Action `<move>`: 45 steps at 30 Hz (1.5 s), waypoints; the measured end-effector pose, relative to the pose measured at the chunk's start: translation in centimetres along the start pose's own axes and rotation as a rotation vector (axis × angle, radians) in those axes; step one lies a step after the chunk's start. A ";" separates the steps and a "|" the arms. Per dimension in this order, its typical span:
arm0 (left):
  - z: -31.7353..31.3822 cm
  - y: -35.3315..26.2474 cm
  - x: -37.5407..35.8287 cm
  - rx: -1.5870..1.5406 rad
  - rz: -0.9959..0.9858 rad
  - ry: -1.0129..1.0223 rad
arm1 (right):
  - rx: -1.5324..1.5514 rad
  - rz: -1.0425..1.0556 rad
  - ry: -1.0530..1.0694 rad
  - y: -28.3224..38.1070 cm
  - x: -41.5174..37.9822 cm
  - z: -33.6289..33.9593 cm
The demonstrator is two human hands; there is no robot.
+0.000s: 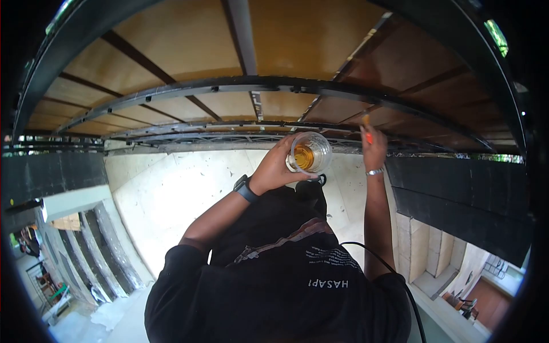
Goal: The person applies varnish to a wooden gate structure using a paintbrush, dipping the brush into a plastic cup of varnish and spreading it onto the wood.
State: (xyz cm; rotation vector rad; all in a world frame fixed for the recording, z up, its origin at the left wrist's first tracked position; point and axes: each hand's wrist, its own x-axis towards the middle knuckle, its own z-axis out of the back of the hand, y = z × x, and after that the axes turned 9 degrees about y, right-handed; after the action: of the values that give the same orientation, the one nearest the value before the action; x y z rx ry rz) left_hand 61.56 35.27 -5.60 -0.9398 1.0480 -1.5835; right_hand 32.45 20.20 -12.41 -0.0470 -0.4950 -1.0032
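While gripping a clear cup [323,153] of amber liquid [304,158] in the left hand [275,168], just in front of the gate [251,84], also pinching a red-handled brush [369,138] in the closed right hand [376,153]. Raised toward the brown panels [286,34], well apart from the cup; impossible to tell whether touching them at the tip [366,119]. Judging by this spread, probably at the brushing step rather than dipping. For a stroke, hold the cup steady and guide the tip lightly along the surface; for more liquid, bring the brush over the cup and dip without spilling.
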 end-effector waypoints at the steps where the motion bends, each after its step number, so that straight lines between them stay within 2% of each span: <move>1: -0.1 0.2 -0.1 -0.007 0.012 -0.014 | -0.064 0.032 -0.126 0.4 0.1 1.2; 5: -0.3 0.5 -0.5 -0.039 0.003 -0.032 | -0.019 0.115 -0.230 0.4 -0.2 2.4; 10: -0.3 0.4 -0.8 -0.083 0.028 -0.013 | -0.145 0.128 -0.006 -0.4 -1.8 -2.9; 11: -0.3 0.3 -0.9 -0.094 0.041 -0.016 | -0.140 0.129 -0.003 -0.6 -2.1 -4.3; 13: -0.3 0.6 -1.3 -0.074 0.042 -0.031 | -0.113 0.103 0.174 -1.3 -2.2 -6.8; 14: -0.3 0.8 -1.5 -0.055 0.038 -0.042 | -0.109 0.106 0.177 -1.5 -2.2 -7.7; 16: -0.2 1.4 -2.0 -0.050 0.044 -0.052 | -0.086 0.002 0.326 -1.9 -2.2 -9.0; 17: -0.3 1.6 -2.3 -0.046 0.047 -0.060 | -0.083 0.004 0.332 -1.9 -2.1 -8.9; 19: -0.5 2.3 -2.7 -0.048 0.059 -0.071 | 0.118 -0.165 0.287 -2.0 -2.1 -8.3; 21: -0.4 2.3 -2.9 -0.049 0.065 -0.089 | 0.151 -0.179 0.215 -1.3 -1.8 -6.6; 23: -0.2 1.9 -3.0 -0.037 0.034 -0.108 | 0.284 -0.194 -0.121 0.1 -2.0 -4.1; 24: -0.2 2.0 -3.1 -0.040 0.040 -0.115 | 0.293 -0.181 -0.166 1.0 -2.1 -3.1; 28: -0.8 2.6 -3.2 -0.093 0.073 -0.115 | 0.350 -0.205 -0.059 1.7 -3.1 -3.6; 30: -0.8 2.4 -3.4 -0.084 0.078 -0.122 | 0.351 -0.190 0.070 1.6 -3.4 -5.5; 36: -0.6 2.2 -4.0 -0.074 0.103 -0.125 | 0.247 -0.281 0.268 -1.0 -4.6 -12.5; 40: -0.6 2.8 -4.6 -0.044 0.158 -0.109 | 0.302 -0.226 0.254 -2.3 -5.1 -14.6; 43: -0.6 3.0 -4.7 -0.057 0.168 -0.116 | 0.292 -0.322 0.166 -1.1 -3.6 -11.3; 45: -0.5 2.8 -4.6 -0.073 0.165 -0.127 | 0.271 -0.209 -0.018 -0.1 -3.1 -8.9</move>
State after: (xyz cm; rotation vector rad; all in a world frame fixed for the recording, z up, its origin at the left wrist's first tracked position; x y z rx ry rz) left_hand 62.98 39.41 -8.73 -0.9638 1.0714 -1.3408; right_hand 34.35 20.33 -21.64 0.2424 -0.6587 -1.1317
